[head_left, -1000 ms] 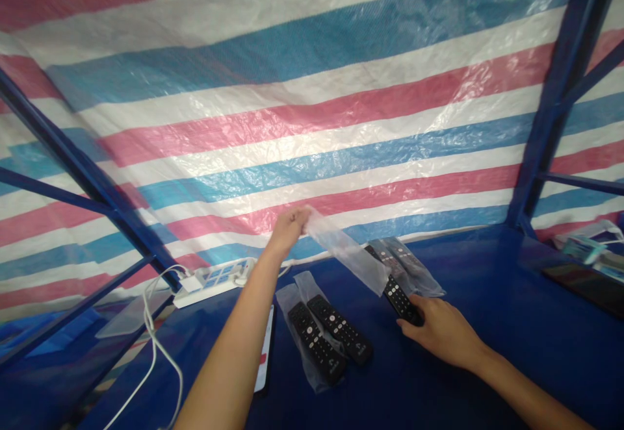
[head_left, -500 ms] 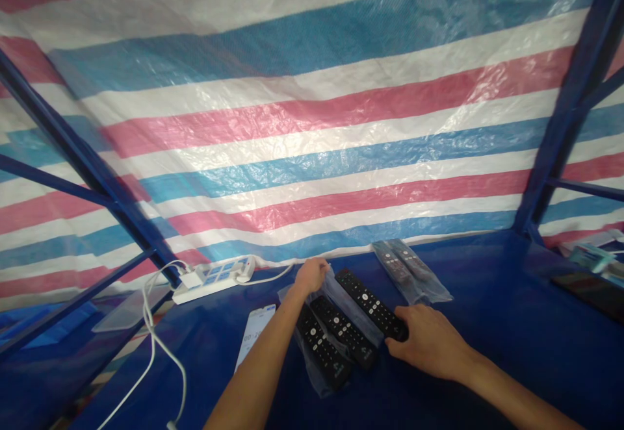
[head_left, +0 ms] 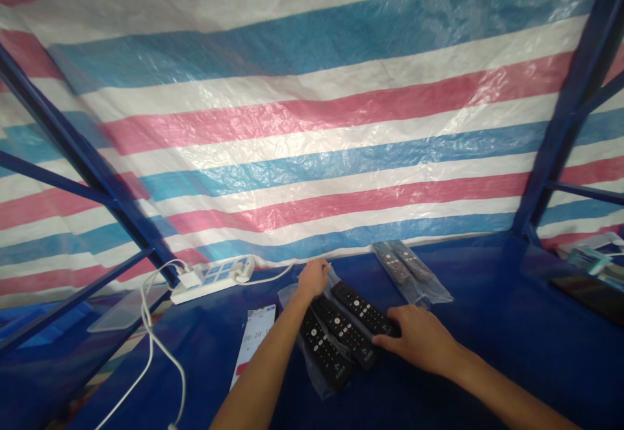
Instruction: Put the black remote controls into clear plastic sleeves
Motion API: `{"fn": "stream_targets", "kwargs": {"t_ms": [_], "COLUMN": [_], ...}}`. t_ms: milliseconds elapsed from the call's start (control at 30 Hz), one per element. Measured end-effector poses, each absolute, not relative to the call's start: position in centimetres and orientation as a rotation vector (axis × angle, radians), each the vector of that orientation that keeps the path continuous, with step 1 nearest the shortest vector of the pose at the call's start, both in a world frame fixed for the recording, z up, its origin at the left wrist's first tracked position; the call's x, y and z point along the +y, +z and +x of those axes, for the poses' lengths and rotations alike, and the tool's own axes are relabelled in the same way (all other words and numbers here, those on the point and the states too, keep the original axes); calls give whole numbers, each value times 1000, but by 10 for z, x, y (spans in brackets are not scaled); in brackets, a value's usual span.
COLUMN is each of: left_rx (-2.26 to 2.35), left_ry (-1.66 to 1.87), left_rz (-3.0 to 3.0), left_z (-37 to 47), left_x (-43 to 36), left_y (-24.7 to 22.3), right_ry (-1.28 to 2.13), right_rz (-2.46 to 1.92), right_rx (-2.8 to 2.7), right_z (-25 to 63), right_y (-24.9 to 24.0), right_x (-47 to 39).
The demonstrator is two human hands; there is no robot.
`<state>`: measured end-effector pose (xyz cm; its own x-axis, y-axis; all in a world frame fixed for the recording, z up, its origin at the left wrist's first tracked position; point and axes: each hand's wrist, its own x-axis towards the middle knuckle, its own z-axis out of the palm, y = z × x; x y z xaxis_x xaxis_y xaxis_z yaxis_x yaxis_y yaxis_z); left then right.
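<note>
Three black remotes lie side by side on the blue table (head_left: 487,326), each in a clear plastic sleeve. My right hand (head_left: 416,345) rests on the near end of the rightmost remote (head_left: 361,308), fingers on it. My left hand (head_left: 313,278) pinches the far end of that remote's clear bag (head_left: 336,282). The middle remote (head_left: 341,329) and the left remote (head_left: 324,352) lie just left of it in their bags.
Two more bagged remotes (head_left: 407,271) lie at the back of the table. A phone (head_left: 253,342) with a lit screen lies left of my forearm. A white power strip (head_left: 209,277) with a white cable (head_left: 151,339) sits at the back left. A striped tarp forms the back wall.
My left hand came down from holding the bag up in the air to the table. The bagged remote under my right hand moved left, next to the other two.
</note>
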<state>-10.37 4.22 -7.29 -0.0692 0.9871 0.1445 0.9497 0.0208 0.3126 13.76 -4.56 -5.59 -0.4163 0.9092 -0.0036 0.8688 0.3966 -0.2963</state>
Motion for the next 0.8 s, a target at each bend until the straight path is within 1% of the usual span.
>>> {"fn": "stream_targets", "kwargs": {"t_ms": [67,133,200,300,433,633,800], "left_rx": [2185,2206,2196,2127,1985,1891,1883], "left_ry": [544,592,624,626,572,487,452], "left_rz": [2099,2140,2189,2264,2325,2293,2211], "left_z": [-101,-97,-91,-76,-54,-26,-8], "left_x": [41,39,38,38,40,55,76], "left_y": [-71,-66,-61,-55,-54,-65,-76], "right_ry": [250,77,6,59,160,329,484], "right_rz": [-1640,-1768,-1877,-1873,-1715,-1407,-1204], "right_rx": [-2436,-2362,-2346,-2408,-2508,-2634,-2563], "right_z": [145,153,158,160,160,177,196], "right_y": [-54,-53,-54,-59,-67,-78,-84], "right_x": [-38,-28,-18,-9,-12,-29,-38]}}
